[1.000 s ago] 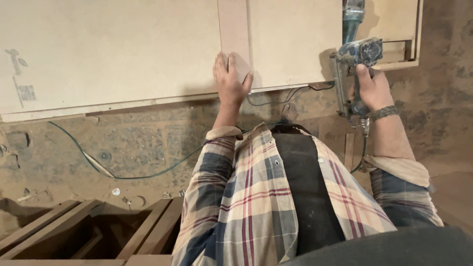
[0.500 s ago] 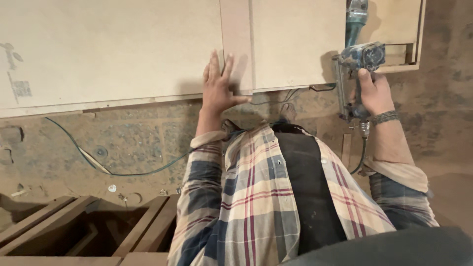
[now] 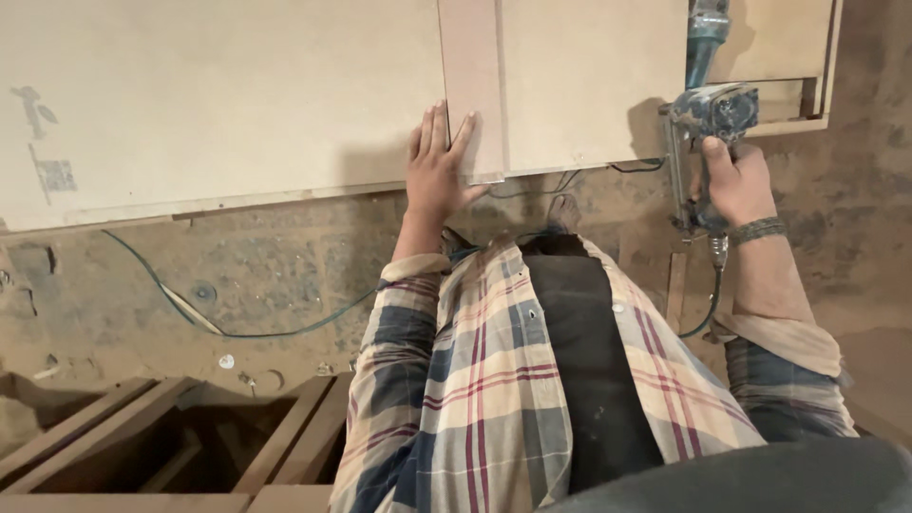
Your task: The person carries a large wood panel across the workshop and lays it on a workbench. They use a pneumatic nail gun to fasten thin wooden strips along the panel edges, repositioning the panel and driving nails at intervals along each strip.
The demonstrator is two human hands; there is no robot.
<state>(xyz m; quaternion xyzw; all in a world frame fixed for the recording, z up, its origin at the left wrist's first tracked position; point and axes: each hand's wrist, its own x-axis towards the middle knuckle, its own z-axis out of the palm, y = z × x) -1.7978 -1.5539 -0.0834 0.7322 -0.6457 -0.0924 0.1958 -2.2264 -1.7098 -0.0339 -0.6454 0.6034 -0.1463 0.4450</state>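
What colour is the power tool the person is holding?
The nail gun in the right hand is a worn blue-grey, seen in the head view.

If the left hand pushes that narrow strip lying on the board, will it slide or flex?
The narrow strip looks flat, thin and smooth, so it would probably slide easily across the pale board. It seems rigid, likely staying straight. The left hand lies flat beside its lower end.

Carpentry wkshp: boards [image 3: 237, 95], nail gun [image 3: 708, 123]

Left hand [image 3: 439, 166] flat, fingers spread toward 12 o'clock; right hand [image 3: 736, 180] fisted, wrist banded, forearm bare.
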